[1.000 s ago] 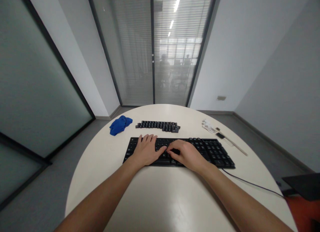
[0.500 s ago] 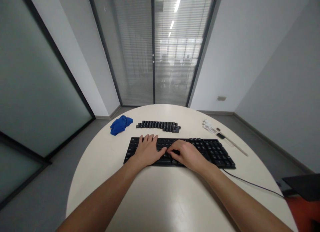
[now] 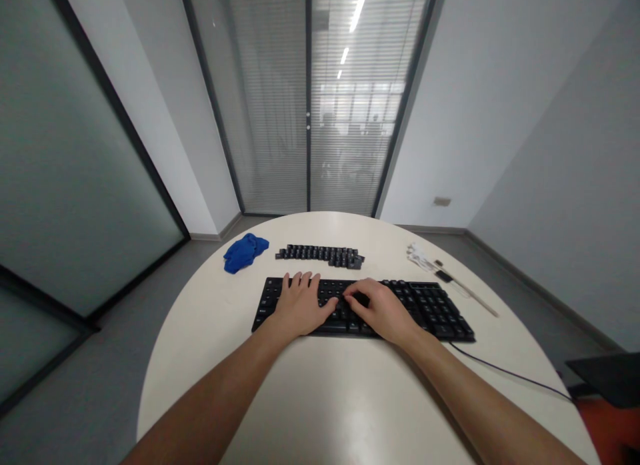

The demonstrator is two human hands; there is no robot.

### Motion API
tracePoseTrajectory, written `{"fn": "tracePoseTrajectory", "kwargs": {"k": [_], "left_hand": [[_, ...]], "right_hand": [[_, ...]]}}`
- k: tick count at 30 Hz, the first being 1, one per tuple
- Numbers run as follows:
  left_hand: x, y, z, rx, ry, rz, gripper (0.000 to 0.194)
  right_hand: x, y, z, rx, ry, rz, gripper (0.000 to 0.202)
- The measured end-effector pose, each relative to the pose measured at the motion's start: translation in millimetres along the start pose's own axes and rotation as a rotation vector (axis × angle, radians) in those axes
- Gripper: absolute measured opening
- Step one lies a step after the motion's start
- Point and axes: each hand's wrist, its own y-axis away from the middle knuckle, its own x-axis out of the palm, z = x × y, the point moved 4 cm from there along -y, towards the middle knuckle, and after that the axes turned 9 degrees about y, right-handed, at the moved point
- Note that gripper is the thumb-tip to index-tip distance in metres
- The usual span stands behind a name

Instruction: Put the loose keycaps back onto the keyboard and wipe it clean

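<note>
While the left hand (image 3: 301,308) lies spread on the black keyboard (image 3: 345,325), the right hand (image 3: 385,311) holds thumb and forefinger close together over its middle, whether pinching anything I cannot tell. Beyond, on the same surface (image 3: 325,398), sit keycaps (image 3: 320,253) and a blue cloth (image 3: 245,253).

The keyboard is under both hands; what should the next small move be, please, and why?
I'd probably lift the right hand slightly: its curled fingers cover keys on the keyboard, hiding whether they hold anything, while the left hand lies spread on it and loose keycaps sit beyond.
</note>
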Motion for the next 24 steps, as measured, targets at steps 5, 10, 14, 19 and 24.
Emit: {"fn": "tracePoseTrajectory", "kwargs": {"k": [5,10,14,19,24], "left_hand": [[-0.4,0.5,0.2,0.010,0.004,-0.007,0.073],[-0.3,1.1,0.4,0.023,0.026,-0.013,0.073],[0.2,1.4,0.6,0.022,0.026,-0.008,0.072],[-1.9,2.1,-0.4,0.038,0.023,-0.026,0.070],[-4.3,2.2,-1.7,0.033,0.014,-0.022,0.070]], "right_hand": [[-6.4,-6.2,-19.0,0.065,0.147,-0.075,0.013],[-2.2,-25.2,-24.1,0.073,0.240,-0.084,0.015],[9.7,-49.4,-15.9,-0.006,0.365,-0.040,0.018],[20.8,-74.9,-9.8,-0.040,0.505,-0.005,0.023],[28.7,-87.1,-9.1,-0.057,0.513,0.009,0.024]]}}
